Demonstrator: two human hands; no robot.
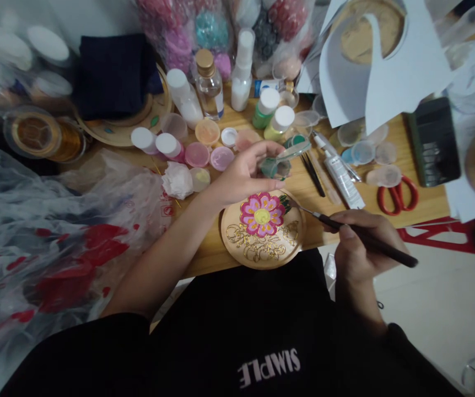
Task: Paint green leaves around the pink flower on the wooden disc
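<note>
My left hand (pixel 249 175) is closed around a small clear cup of green paint (pixel 276 167), its lid flipped up. A dark-handled paintbrush (pixel 370 242) lies in the grip of my right hand (pixel 357 251). The brush tip is close to dark green leaves beside a pink flower; whether it touches them I cannot tell. That flower, with a yellow centre, is on a round wooden disc (pixel 237 251) at the table's front edge, above gold raised outlines. Behind my left hand stand small cups of pink paint (pixel 197 155) and orange paint (pixel 208 132).
White-capped paint bottles (pixel 267 107) and a clear bottle (pixel 210 88) stand at the back. Black tweezers (pixel 313 175), a white tube (pixel 340 176), red scissors (pixel 398 197) and a dark phone-like device (pixel 433 143) lie to the right. Plastic bags (pixel 55 242) fill the left side.
</note>
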